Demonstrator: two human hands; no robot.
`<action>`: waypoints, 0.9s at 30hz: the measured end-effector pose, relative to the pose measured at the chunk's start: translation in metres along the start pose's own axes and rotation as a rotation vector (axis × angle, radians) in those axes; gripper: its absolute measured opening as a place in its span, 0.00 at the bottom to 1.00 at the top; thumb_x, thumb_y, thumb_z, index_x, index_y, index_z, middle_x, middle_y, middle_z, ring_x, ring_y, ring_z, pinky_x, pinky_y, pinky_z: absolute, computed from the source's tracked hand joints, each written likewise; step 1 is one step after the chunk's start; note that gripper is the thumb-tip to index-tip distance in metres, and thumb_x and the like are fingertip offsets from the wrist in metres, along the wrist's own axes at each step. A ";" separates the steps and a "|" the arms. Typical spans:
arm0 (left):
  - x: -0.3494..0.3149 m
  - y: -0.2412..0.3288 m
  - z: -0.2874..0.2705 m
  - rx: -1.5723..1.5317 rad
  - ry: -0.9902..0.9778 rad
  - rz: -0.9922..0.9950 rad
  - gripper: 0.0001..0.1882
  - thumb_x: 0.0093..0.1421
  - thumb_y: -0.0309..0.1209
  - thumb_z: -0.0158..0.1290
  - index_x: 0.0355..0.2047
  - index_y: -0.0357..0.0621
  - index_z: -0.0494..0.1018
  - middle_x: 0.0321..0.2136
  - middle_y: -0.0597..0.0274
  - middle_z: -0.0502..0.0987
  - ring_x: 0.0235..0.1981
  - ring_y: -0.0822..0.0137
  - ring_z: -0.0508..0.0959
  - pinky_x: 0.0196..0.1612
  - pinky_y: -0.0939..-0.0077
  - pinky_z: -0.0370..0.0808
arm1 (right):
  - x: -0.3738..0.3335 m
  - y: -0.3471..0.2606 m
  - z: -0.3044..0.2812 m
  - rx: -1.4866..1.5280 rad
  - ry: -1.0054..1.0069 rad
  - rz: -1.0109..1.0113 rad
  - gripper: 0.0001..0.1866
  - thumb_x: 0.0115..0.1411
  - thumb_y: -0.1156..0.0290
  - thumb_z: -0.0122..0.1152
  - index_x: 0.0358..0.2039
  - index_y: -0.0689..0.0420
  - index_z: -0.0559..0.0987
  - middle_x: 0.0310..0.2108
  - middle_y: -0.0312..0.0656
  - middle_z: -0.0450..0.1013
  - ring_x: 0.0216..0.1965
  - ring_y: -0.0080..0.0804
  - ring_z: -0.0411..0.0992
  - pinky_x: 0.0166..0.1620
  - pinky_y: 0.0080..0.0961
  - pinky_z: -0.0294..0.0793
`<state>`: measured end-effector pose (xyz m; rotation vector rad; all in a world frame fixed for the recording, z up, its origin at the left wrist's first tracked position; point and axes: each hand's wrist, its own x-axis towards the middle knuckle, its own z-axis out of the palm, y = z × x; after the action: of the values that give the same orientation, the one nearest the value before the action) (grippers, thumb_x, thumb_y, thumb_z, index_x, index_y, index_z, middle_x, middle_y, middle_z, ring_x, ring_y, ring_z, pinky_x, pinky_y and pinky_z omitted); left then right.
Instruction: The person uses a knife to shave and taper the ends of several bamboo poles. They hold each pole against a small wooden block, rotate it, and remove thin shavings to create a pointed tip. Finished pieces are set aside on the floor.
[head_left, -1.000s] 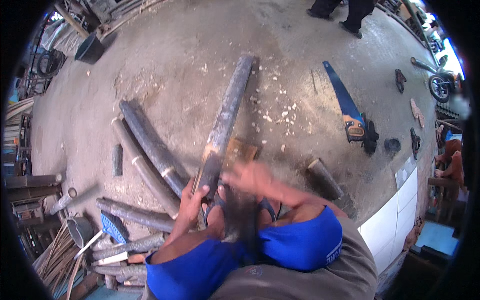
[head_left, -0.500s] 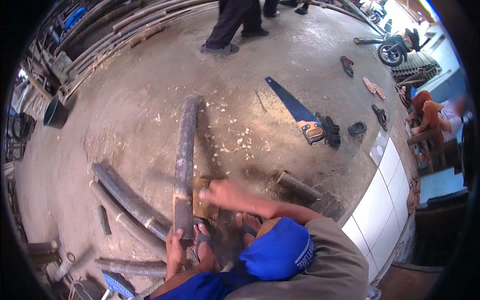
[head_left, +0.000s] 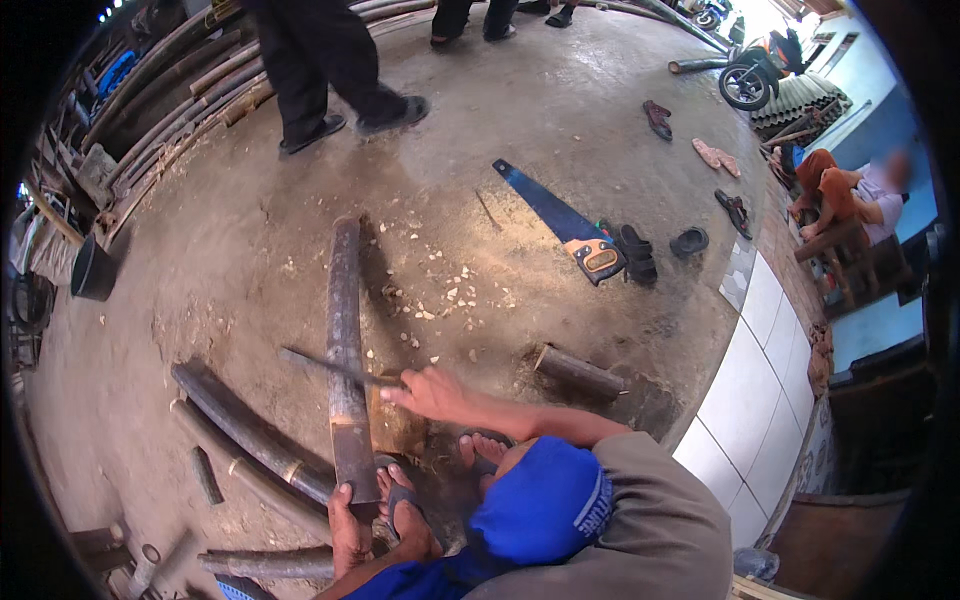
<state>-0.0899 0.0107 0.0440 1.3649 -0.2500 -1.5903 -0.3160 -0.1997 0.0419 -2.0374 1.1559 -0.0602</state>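
Note:
My left hand [head_left: 349, 527] grips the near end of a dark bamboo piece [head_left: 345, 290], which points away from me and has a pale ring round its lower part. Closed round a handle, my right hand [head_left: 432, 394] holds a long-bladed knife [head_left: 318, 361]. Its dark blade lies across the bamboo above the ring, with the tip out past the left side. Whether the edge bites into the bamboo I cannot tell. Beside the bamboo, below my right hand, is a wooden block [head_left: 402, 425], partly hidden. My sandalled feet are close by.
More bamboo lengths [head_left: 250, 425] lie at the left, and a short piece [head_left: 580, 372] at the right. A handsaw [head_left: 555, 215] rests among sawdust near black sandals [head_left: 636, 255]. Pale chips dot the floor. A person's legs [head_left: 325, 65] are at the far left; another person [head_left: 850, 195] sits right.
The knife, blurred before, now shows plainly across the bamboo. My left hand keeps its grip on the near end. The standing person's legs have moved left, and the view has shifted slightly.

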 end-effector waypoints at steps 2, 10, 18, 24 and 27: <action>-0.002 -0.002 -0.001 -0.008 -0.009 -0.031 0.30 0.65 0.53 0.49 0.48 0.34 0.72 0.31 0.50 0.80 0.24 0.54 0.80 0.25 0.62 0.76 | -0.029 -0.014 0.009 -0.012 -0.064 -0.137 0.39 0.65 0.30 0.46 0.37 0.59 0.79 0.23 0.62 0.77 0.30 0.64 0.78 0.34 0.58 0.78; -0.009 -0.001 0.008 -0.003 -0.060 -0.155 0.41 0.59 0.65 0.47 0.48 0.34 0.74 0.28 0.51 0.80 0.25 0.56 0.80 0.29 0.64 0.74 | -0.038 -0.014 0.003 0.083 -0.018 -0.218 0.37 0.65 0.32 0.49 0.36 0.61 0.80 0.25 0.63 0.77 0.31 0.66 0.78 0.36 0.57 0.77; -0.013 0.008 0.027 -0.145 0.032 -0.173 0.36 0.67 0.54 0.45 0.61 0.33 0.67 0.44 0.51 0.79 0.38 0.58 0.80 0.42 0.63 0.76 | -0.025 0.001 0.014 -0.063 -0.058 -0.153 0.38 0.63 0.30 0.50 0.34 0.60 0.79 0.23 0.61 0.76 0.30 0.65 0.78 0.33 0.55 0.76; -0.014 0.007 0.010 -0.167 -0.095 -0.226 0.31 0.72 0.48 0.42 0.61 0.32 0.66 0.47 0.48 0.79 0.39 0.59 0.81 0.43 0.65 0.79 | -0.002 0.001 0.001 0.033 0.051 0.074 0.39 0.64 0.30 0.47 0.38 0.60 0.81 0.27 0.63 0.78 0.34 0.65 0.80 0.39 0.56 0.79; -0.019 0.011 0.010 -0.176 -0.097 -0.239 0.33 0.72 0.51 0.43 0.61 0.33 0.66 0.45 0.50 0.79 0.38 0.61 0.81 0.40 0.67 0.79 | -0.045 -0.030 0.013 -0.107 -0.297 -0.358 0.38 0.66 0.32 0.48 0.36 0.62 0.79 0.28 0.65 0.78 0.35 0.66 0.79 0.39 0.57 0.78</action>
<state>-0.0946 0.0149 0.0673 1.2175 -0.0022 -1.8334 -0.3163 -0.1494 0.0662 -2.2364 0.6177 0.1268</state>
